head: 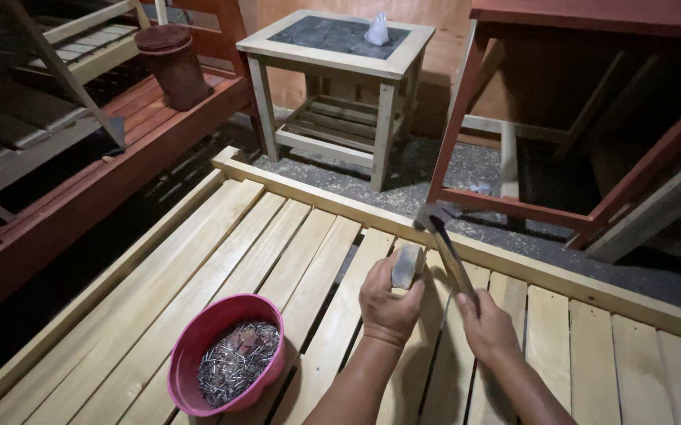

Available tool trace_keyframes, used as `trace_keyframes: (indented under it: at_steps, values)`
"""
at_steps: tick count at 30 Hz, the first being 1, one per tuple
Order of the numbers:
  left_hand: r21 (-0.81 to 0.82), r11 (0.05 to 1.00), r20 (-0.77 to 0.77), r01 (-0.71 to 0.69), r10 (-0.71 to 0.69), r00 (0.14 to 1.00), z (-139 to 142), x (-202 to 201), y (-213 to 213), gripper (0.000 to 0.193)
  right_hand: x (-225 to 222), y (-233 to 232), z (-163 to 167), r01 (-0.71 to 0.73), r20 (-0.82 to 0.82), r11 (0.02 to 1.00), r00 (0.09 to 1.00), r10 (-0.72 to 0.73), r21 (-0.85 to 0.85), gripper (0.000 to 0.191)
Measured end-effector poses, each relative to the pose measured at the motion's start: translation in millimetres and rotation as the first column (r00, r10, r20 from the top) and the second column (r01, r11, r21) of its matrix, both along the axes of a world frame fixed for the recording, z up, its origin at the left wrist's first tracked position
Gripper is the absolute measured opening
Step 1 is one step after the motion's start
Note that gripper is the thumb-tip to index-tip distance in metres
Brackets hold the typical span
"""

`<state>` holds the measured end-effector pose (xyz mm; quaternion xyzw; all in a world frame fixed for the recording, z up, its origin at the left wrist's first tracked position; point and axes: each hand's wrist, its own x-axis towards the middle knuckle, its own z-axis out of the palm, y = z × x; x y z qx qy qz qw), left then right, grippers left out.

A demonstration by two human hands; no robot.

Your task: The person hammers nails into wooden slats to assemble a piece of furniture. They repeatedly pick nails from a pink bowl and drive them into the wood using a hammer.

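Head view: right hand [488,324] grips hammer [444,242]; left hand [387,303] pinches wood block [407,266] just beside — a glancing blow could catch those fingers.

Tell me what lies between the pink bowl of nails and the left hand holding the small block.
Only bare pale slats and their gaps lie between the pink bowl and the left hand gripping the small block, per the head view.

Head camera looks steeply down, close over the slatted frame [199,260].
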<state>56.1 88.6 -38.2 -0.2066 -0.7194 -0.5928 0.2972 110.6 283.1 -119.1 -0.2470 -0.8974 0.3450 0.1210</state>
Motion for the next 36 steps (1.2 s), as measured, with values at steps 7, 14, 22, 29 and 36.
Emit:
trace_keyframes:
  at_steps: [7, 14, 22, 29, 36]
  values:
    - [0.021, 1.0, 0.023, 0.01, -0.01, 1.0, -2.1, 9.4, -6.3, 0.04, -21.2, 3.7, -6.8, -0.084, 0.165, 0.992, 0.984, 0.068, 0.095, 0.046]
    - [0.036, 0.999, 0.006, 0.032, -0.033, 0.999, 1.7, 14.4, -9.6, 0.042, -19.7, 7.6, -1.2, -0.026, 0.08, 1.0, 0.996, 0.027, -0.008, 0.047]
    - [0.036, 0.999, -0.023, 0.033, -0.032, 0.999, -0.5, 12.1, -9.0, 0.04, -28.3, 23.5, -19.9, -0.125, 0.12, 0.989, 0.986, 0.115, 0.083, 0.049]
    - [0.024, 1.0, -0.023, 0.012, -0.012, 1.0, -3.1, 11.4, -7.5, 0.043, -25.1, 28.7, 2.6, -0.111, 0.084, 0.99, 0.991, 0.104, 0.083, 0.048]
    - [0.047, 0.998, 0.001, 0.032, -0.032, 0.999, -2.2, 9.8, -7.2, 0.042, -24.8, 25.1, 11.0, -0.139, 0.063, 0.986, 0.989, 0.134, 0.089, 0.046]
